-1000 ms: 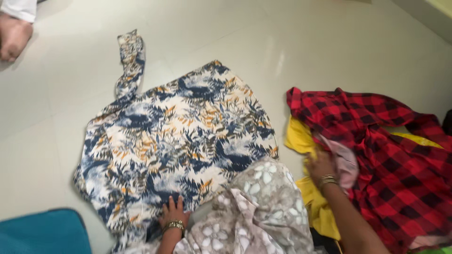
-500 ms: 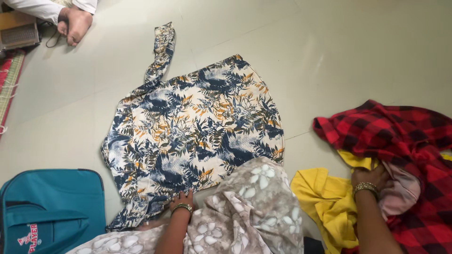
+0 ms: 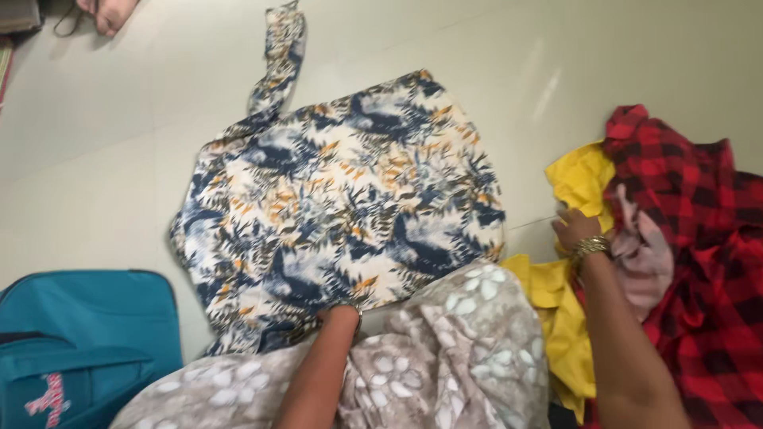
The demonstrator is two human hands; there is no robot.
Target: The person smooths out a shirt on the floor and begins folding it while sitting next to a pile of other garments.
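Two hands on clothes: left [image 3: 334, 316] pressing floral shirt [image 3: 342, 199], right [image 3: 574, 230] grasping yellow garment [image 3: 584, 179], pale floor [image 3: 119, 159].

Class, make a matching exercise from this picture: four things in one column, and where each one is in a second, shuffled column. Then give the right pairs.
Things:
1. leaf-print shirt
2. teal bag
3. checked shirt
4. right hand

Places:
A. bottom left corner
B. on the yellow cloth
C. spread flat in the middle of the floor
D. piled at the right edge

Pairs: 1-C, 2-A, 3-D, 4-B
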